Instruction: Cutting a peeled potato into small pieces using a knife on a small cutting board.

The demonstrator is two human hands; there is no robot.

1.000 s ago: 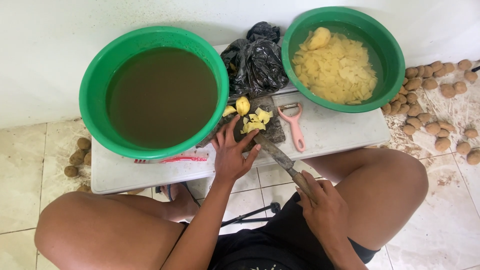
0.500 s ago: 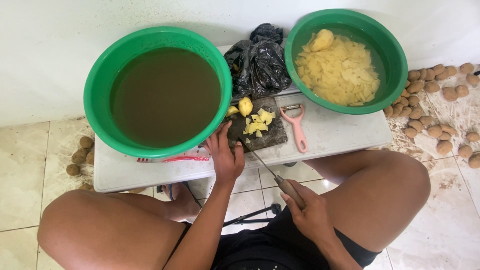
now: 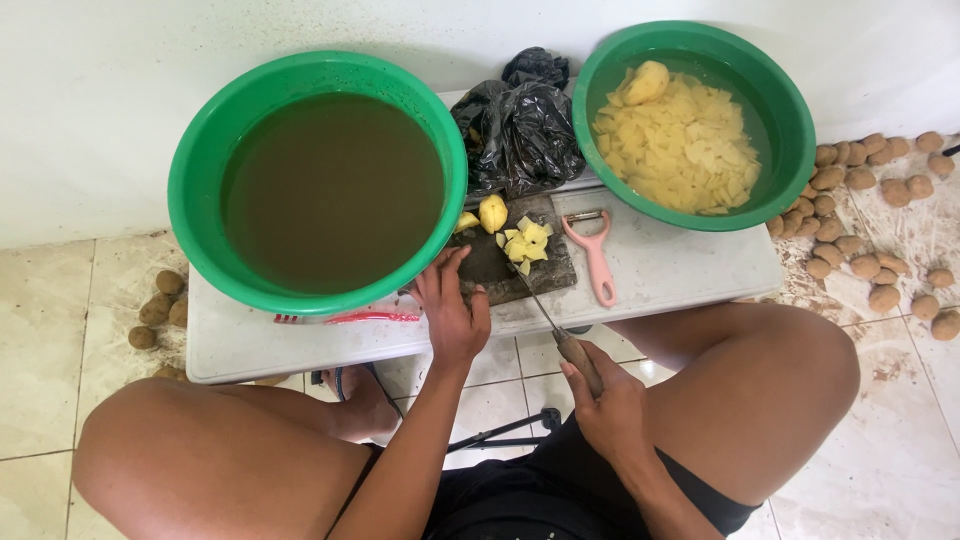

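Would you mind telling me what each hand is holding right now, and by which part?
The right hand grips a knife by its wooden handle. The left hand holds nothing; it rests on the edge of the dark cutting board.

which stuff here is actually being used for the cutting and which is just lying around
In use: knife in the right hand; dark cutting board under the left hand; cut potato pieces on the board.

Lying about: pink peeler; black plastic bag; unpeeled potatoes on the floor; basin of murky water.
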